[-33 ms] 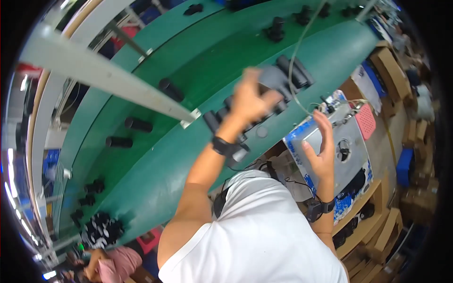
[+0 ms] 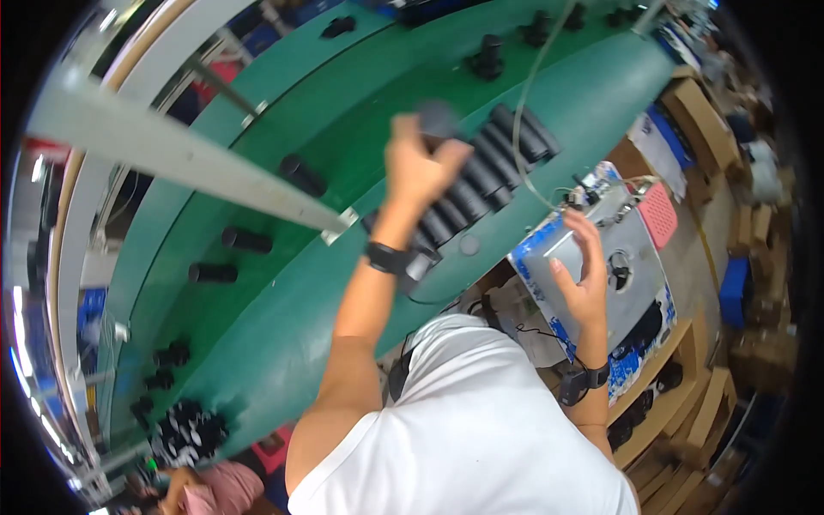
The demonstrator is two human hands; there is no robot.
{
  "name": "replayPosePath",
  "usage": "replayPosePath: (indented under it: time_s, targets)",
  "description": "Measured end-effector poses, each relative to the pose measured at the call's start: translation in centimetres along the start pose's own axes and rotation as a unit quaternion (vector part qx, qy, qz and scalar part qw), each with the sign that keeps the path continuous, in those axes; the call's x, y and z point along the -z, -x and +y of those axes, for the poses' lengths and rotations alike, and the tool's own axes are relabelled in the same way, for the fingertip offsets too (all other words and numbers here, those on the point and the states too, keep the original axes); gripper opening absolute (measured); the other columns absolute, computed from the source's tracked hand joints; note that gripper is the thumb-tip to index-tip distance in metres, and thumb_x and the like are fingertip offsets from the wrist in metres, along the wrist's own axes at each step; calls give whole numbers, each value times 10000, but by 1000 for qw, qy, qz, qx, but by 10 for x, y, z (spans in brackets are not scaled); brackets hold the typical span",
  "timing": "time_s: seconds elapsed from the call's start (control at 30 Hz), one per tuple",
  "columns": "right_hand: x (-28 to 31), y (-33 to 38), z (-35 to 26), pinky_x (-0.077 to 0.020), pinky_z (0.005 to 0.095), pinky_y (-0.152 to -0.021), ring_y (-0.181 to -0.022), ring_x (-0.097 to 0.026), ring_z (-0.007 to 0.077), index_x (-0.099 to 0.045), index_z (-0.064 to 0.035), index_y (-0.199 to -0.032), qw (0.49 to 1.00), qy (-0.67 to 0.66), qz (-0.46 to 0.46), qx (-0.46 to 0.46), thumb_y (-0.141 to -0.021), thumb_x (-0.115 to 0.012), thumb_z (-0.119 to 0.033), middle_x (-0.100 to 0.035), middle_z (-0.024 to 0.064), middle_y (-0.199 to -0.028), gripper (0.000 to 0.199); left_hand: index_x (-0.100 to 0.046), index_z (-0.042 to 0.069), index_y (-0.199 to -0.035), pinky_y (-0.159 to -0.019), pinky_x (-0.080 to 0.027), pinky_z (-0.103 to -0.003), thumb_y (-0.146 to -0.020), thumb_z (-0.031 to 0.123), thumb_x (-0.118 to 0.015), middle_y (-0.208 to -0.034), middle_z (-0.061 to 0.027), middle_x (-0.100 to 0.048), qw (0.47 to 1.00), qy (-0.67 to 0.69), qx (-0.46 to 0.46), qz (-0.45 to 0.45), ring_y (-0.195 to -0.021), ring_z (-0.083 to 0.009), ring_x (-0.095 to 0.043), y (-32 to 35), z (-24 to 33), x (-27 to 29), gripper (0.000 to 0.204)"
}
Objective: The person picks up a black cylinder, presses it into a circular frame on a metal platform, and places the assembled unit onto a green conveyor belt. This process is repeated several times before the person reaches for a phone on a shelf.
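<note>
My left hand (image 2: 419, 172), blurred by motion, is closed on a dark grey rounded piece (image 2: 438, 120), its thumb and fingers on either side. The piece is above the green conveyor's near border, and its exact kind is smeared. Just to the right and below lies a slanting row of black cylinders (image 2: 491, 163) side by side on the green bench (image 2: 318, 318). A small grey disc (image 2: 469, 245) rests near the row's lower side. My right hand (image 2: 584, 276) is held over the metal-topped machine (image 2: 631, 236), fingers curved and apart, holding nothing.
Loose black cylinders (image 2: 247, 239) and black fittings (image 2: 487, 58) lie on the green belt. A white post (image 2: 215, 154) slants over it. A pale hose (image 2: 518, 129) hangs past the row. A pink perforated tray (image 2: 658, 215) and cardboard boxes (image 2: 708, 116) are at right. A person (image 2: 227, 489) is lower left.
My left hand has moved up and left with the dark grey piece, away from the row, uncovering more of the black cylinders. My right hand has barely shifted.
</note>
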State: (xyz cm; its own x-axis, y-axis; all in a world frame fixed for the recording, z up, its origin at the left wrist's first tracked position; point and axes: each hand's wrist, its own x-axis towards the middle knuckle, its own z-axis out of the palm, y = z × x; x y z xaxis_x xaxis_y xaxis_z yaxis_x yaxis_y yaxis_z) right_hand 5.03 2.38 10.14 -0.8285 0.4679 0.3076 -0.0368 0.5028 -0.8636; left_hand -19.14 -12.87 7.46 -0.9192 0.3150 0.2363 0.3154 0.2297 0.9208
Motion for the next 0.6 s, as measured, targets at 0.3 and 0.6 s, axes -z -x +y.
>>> replayPosePath:
  time_s: [0.3,0.6]
  targets:
    - [102,102,65,-479,283,-858,-986,-626,161,-585,9,-1098,949,-38,177,-257,-869,-659,-90,-654,89,-1040,260,-487,-13,-1248,-937,-458,-445,-677,372,-832,-1144,-212,-628,948,-183,114,234,-1065,-401,-597,-92,-259,31,770]
    - [175,225,175,-493,316,-847,-944,-630,209,-554,7,-1165,834,175,386,-353,-811,-657,-76,-614,139,-1113,378,-428,-52,-1290,-1024,-364,-488,-764,312,-745,-1286,-246,-486,912,-298,49,279,-1221,-433,-432,-91,-219,29,714]
